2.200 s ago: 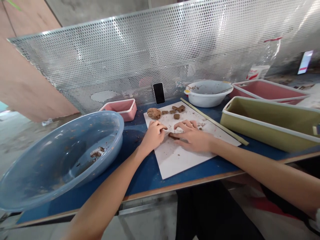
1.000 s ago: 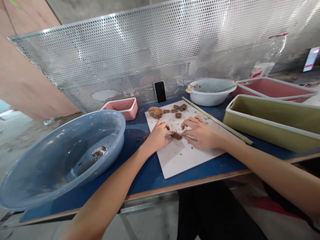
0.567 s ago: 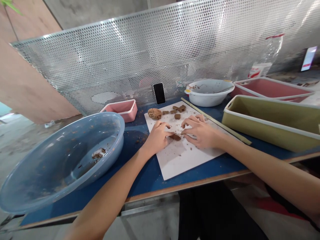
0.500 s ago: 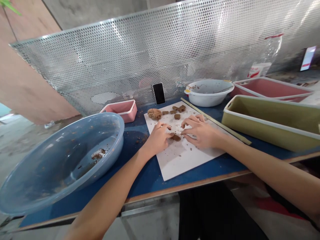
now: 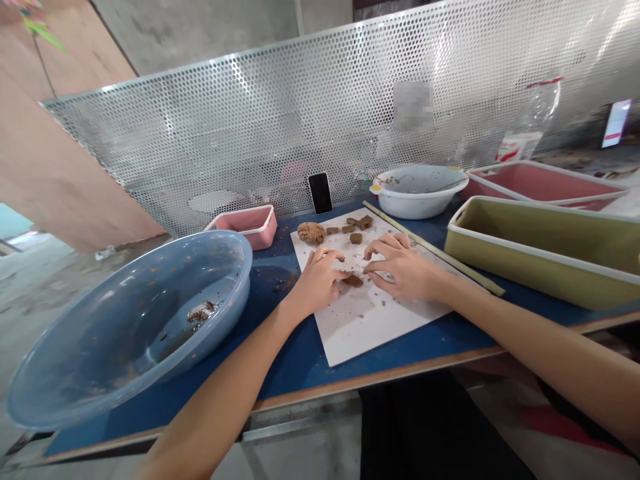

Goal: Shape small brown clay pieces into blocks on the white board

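Observation:
On a white board [image 5: 353, 333] lies a small flat piece of brown clay [image 5: 354, 281]. My left hand [image 5: 316, 281] is at its left end, the thumb touching it, the other fingers curved and apart. Across from it, my right hand [image 5: 403, 270] rests on the board with spread, bent fingers. Its fingertips are close to the clay's right end; whether they touch it I cannot tell. Beyond my hands sit a rough clay lump [image 5: 311, 233] and several small clay blocks [image 5: 355, 238]. Clay crumbs are scattered around the piece.
A big blue basin [image 5: 125, 333] stands at the left, a small pink tray [image 5: 260, 230] behind it. A phone [image 5: 320, 193] leans against the perforated metal screen [image 5: 260, 133]. To the right are a stick [image 5: 440, 253], a white basin [image 5: 420, 203], a green trough [image 5: 530, 260] and a pink trough [image 5: 550, 180].
The view has shifted slightly, so everything appears a little lower and further right. Both hands keep nearly the same pose around the flat clay piece.

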Action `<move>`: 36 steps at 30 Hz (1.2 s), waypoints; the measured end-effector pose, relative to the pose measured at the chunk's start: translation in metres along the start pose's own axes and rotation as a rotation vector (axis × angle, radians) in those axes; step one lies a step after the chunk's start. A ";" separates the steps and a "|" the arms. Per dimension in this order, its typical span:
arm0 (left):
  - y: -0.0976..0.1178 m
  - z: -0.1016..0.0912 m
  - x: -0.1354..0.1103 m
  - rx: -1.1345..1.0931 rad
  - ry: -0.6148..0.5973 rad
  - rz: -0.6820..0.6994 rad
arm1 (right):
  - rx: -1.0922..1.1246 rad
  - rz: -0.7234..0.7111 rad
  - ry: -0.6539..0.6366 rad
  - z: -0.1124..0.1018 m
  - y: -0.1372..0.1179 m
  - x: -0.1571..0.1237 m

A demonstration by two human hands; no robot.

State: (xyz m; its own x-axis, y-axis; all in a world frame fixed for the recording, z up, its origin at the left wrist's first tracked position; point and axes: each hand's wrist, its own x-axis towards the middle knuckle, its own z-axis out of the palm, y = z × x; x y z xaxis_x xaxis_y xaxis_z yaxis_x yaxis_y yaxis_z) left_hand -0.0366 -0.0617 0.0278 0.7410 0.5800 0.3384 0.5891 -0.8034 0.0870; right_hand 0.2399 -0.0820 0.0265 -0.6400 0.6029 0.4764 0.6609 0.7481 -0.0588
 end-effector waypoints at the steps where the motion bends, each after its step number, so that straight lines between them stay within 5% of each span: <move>1: 0.000 0.000 0.000 -0.017 -0.002 0.006 | 0.000 -0.001 0.000 0.000 0.000 0.000; 9: 0.002 -0.001 0.000 0.005 0.047 -0.029 | 0.016 -0.003 -0.024 0.000 -0.001 -0.001; 18: -0.005 0.002 0.000 -0.065 -0.036 0.011 | 0.041 -0.038 -0.029 0.009 0.003 -0.003; 26: -0.023 0.007 0.000 -0.050 0.470 -0.252 | 0.013 -0.037 -0.127 0.010 -0.005 -0.002; 36: -0.022 0.007 0.000 -0.038 0.482 -0.304 | 0.001 -0.095 -0.158 0.011 -0.003 -0.003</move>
State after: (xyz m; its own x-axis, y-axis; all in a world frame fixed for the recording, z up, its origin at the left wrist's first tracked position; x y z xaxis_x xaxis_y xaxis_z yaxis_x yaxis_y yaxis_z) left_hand -0.0474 -0.0430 0.0189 0.3038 0.6657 0.6816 0.7341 -0.6196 0.2779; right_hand 0.2356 -0.0831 0.0152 -0.7533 0.5651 0.3365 0.5938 0.8043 -0.0212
